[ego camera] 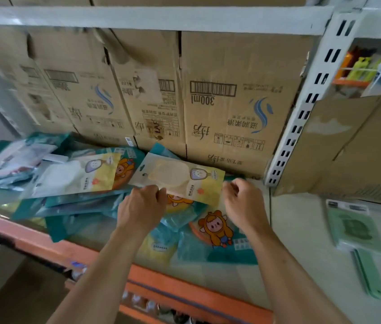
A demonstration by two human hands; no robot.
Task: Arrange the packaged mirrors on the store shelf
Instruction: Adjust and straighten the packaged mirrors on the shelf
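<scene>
A cream and yellow packaged mirror (180, 176) lies tilted on top of a pile of teal and yellow mirror packages (210, 232) on the shelf. My left hand (141, 205) grips its near edge, fingers curled over it. My right hand (243, 202) is at the package's right end with curled fingers; whether it pinches the package is hidden. Another white and yellow mirror package (75, 174) lies to the left on the heap. More teal packages (12, 160) are stacked at the far left.
Cardboard boxes (231, 101) fill the back of the shelf. The shelf's orange front rail (44, 242) runs along the near edge. A white slotted upright (301, 108) divides the bays. In the right bay lie a green packaged item (357, 230) and another cardboard box (348, 148).
</scene>
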